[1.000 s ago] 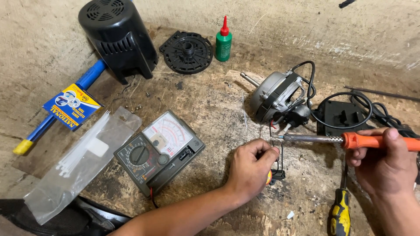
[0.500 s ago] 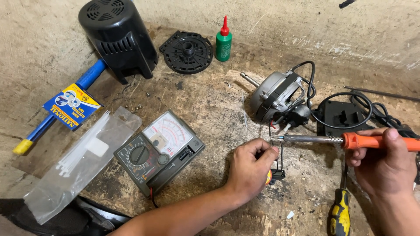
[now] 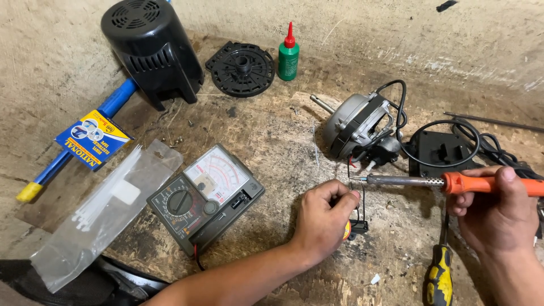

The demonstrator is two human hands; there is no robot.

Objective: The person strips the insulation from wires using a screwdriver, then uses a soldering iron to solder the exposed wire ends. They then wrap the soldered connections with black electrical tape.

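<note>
At lower left, a clear bag [image 3: 107, 212] holds white cable ties. At centre, my left hand [image 3: 323, 218] pinches thin, limp wires [image 3: 361, 195], likely fragile, best held near their ends. At right, my right hand [image 3: 498, 212] wraps the soldering iron's [image 3: 447, 182] orange handle.
</note>
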